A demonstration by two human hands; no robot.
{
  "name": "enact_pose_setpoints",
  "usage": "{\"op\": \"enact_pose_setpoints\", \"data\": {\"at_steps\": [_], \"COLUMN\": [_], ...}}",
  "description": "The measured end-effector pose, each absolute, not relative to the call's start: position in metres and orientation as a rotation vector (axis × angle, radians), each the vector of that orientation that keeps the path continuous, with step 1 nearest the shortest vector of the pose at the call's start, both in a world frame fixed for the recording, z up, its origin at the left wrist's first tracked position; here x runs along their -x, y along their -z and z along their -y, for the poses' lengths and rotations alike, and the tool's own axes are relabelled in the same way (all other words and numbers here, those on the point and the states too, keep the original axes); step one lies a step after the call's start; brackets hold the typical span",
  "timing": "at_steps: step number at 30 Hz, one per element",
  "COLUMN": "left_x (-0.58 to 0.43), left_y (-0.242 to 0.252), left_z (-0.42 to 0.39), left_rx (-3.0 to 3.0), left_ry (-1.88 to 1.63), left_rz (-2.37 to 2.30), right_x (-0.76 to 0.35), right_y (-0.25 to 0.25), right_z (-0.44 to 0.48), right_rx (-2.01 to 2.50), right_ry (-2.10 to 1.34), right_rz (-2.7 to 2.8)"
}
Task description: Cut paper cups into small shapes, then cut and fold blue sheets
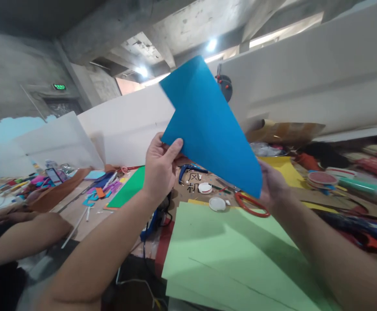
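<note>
A blue sheet of craft foam or card (210,129), with a notch in its left edge, is held up in front of me. My left hand (162,166) pinches its lower left corner, thumb on the near face. At the lower right corner, my right hand (272,183) grips the sheet; most of its fingers are hidden behind it. Below lie pale green sheets (220,250), the top one marked with a drawn line. Red-orange scissor handles (252,204) rest at their far edge, near my right hand.
A glue gun (191,170), white lids (217,204) and a green sheet (128,188) lie on the cluttered table. A co-worker's arm (29,231) is at the left. Rolls and a yellow sheet (282,170) are at the right. A white partition (126,125) stands behind.
</note>
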State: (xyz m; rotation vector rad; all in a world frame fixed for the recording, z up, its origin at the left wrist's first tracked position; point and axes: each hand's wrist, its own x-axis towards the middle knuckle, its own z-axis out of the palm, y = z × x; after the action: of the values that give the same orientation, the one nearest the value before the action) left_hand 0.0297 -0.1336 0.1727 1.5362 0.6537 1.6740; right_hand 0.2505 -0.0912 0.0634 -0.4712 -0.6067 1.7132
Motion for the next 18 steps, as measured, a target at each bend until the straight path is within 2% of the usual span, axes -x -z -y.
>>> {"op": "enact_pose_setpoints", "data": {"at_steps": [5,10,16,18], "left_x": [-0.003,0.021,0.118,0.167], "left_y": [-0.132,-0.096,-0.100,-0.101], "left_z": [0.145,0.182,0.173,0.153], "left_rx": [-1.379,-1.379,-1.203,-1.190], "left_ry": [-1.695,-1.481,-2.114,-2.208], "left_rz": [-0.898,-1.086,-1.343,-1.563], "right_x": [-0.269,-0.264,-0.265,-0.266], "right_y": [-0.072,-0.068,-0.057,-0.055], "right_z": [0.087,0.087,0.079,0.077], "right_rx": [0.641,0.803,0.849,0.858], "right_ry": [-1.668,-1.446,-1.360,-1.363], "right_rz": [0.550,0.747,0.738,0.724]}}
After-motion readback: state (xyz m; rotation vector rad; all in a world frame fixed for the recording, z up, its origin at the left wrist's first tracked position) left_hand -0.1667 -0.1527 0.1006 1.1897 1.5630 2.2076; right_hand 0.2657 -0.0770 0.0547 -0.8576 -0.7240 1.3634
